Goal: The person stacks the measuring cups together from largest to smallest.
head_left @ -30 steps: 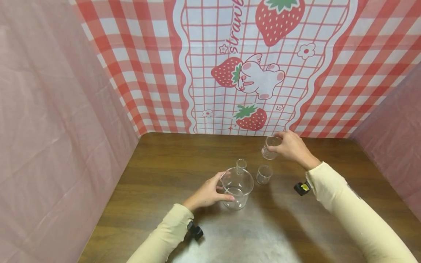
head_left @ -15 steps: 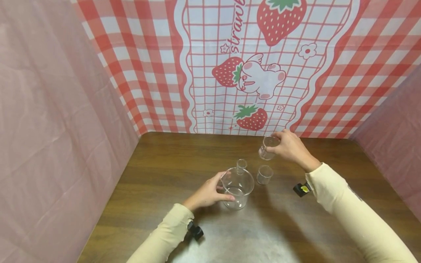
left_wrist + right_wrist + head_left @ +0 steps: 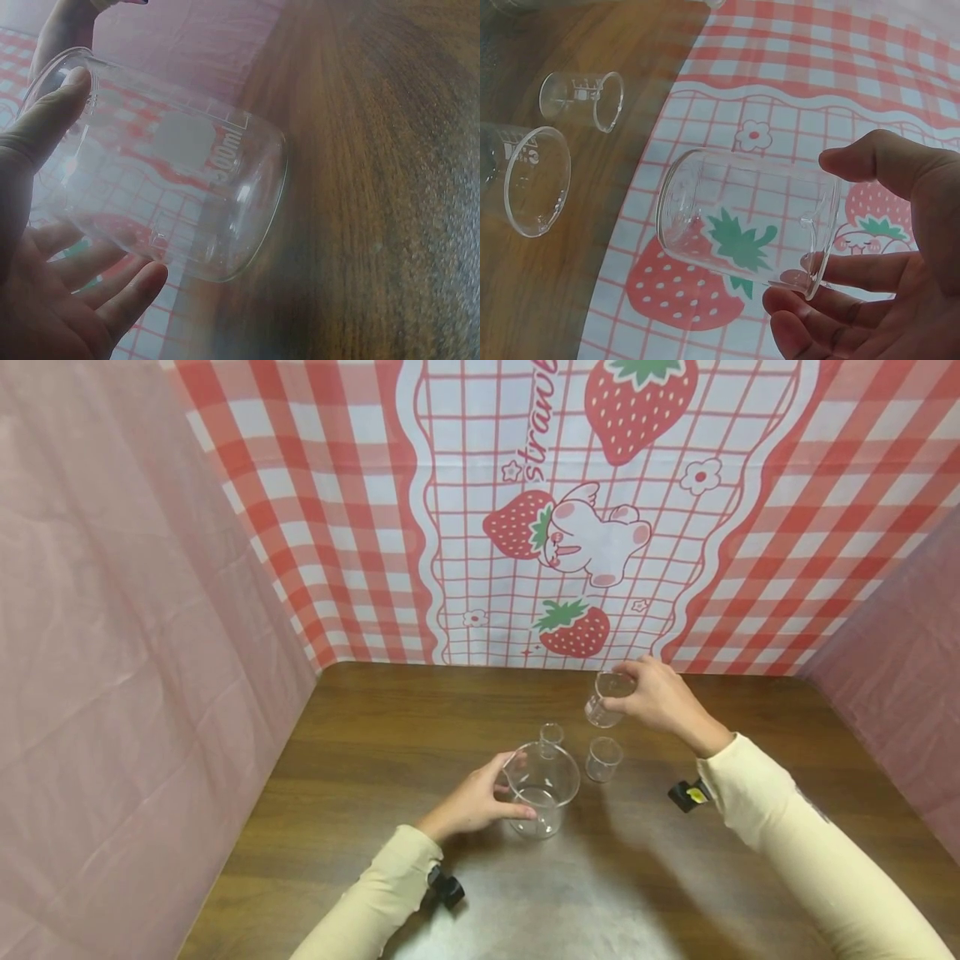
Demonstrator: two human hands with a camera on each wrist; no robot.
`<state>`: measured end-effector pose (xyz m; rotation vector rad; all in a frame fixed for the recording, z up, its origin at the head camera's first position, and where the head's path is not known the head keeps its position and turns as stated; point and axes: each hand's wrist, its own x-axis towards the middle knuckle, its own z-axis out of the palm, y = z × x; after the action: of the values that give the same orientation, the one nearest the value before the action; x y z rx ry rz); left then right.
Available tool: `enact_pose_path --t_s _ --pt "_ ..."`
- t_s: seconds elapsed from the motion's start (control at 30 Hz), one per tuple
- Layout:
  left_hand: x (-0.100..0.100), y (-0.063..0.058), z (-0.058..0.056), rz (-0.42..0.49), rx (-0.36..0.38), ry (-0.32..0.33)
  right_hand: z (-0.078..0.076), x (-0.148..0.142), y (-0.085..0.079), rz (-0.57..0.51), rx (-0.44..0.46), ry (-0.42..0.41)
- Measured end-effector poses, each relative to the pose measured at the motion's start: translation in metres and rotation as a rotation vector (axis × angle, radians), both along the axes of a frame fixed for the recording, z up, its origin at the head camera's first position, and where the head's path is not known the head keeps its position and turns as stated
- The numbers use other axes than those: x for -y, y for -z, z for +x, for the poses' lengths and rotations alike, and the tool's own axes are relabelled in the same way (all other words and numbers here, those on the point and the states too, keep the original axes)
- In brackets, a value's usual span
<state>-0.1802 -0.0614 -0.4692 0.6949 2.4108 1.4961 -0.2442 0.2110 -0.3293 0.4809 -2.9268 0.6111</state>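
Observation:
Near the middle of the wooden table, my left hand (image 3: 476, 797) grips a large clear glass beaker (image 3: 555, 797) from its left side. The thumb lies along its near wall, and white markings ending in "00ml" show on the glass (image 3: 184, 142) in the left wrist view. Farther back, my right hand (image 3: 656, 693) pinches a smaller glass beaker (image 3: 602, 708) by its rim between thumb and fingers. In the right wrist view this beaker (image 3: 742, 214) shows nothing inside and its base is off the table. Below it stands another beaker (image 3: 603, 760), upright.
The smallest beaker (image 3: 551, 735) stands just behind the large one, partly seen through its rim. A red-and-white strawberry cloth (image 3: 360, 527) hangs along the table's back edge. Pink curtains (image 3: 135, 652) flank the wooden table (image 3: 337, 760) on both sides.
My right hand has shifted slightly left with the beaker it pinches. The left hand and the large beaker have stayed in place.

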Motion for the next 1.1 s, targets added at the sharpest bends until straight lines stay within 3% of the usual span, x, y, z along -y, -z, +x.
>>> enact_pose_path --t_s 1.1 --pt "0.0 0.0 0.0 0.007 0.011 0.005 0.02 0.019 -0.017 -0.011 0.006 -0.081"
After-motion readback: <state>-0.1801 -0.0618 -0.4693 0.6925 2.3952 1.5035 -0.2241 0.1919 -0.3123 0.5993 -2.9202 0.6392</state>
